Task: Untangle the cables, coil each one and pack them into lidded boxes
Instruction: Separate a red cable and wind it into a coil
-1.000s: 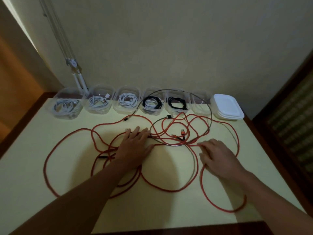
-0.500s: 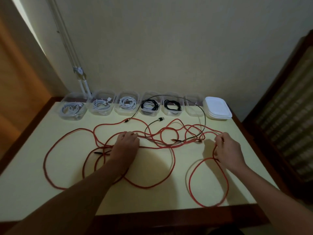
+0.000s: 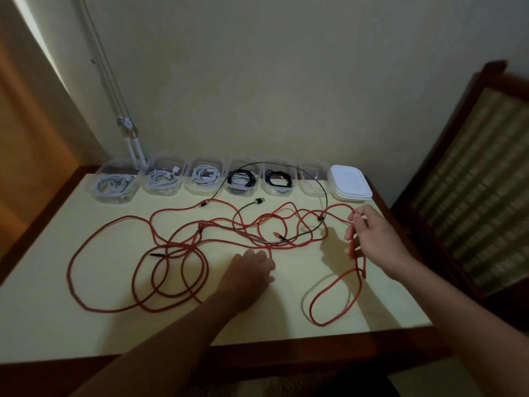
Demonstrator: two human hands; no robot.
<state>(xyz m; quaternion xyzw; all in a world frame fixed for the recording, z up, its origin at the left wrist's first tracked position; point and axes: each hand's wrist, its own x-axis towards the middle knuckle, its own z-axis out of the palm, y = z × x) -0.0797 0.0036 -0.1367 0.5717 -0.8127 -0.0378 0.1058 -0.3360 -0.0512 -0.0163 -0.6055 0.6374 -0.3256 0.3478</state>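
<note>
Now the red cables [image 3: 183,247] sprawl tangled over the counter [image 3: 57,325] in front of the boxes [image 3: 206,191]. Before the row's right end, the right hand [image 3: 378,239] pinches one strand in curled fingers; the left hand [image 3: 249,270] lies flat, fingers together.

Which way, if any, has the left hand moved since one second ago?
Yes. The left hand moved right and nearer to the camera: from before the third box from the left to before the fourth box.

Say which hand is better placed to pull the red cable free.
Probably the right hand: it pinches a red cable strand at the tangle's right edge; the left hand only rests on the table.
</note>
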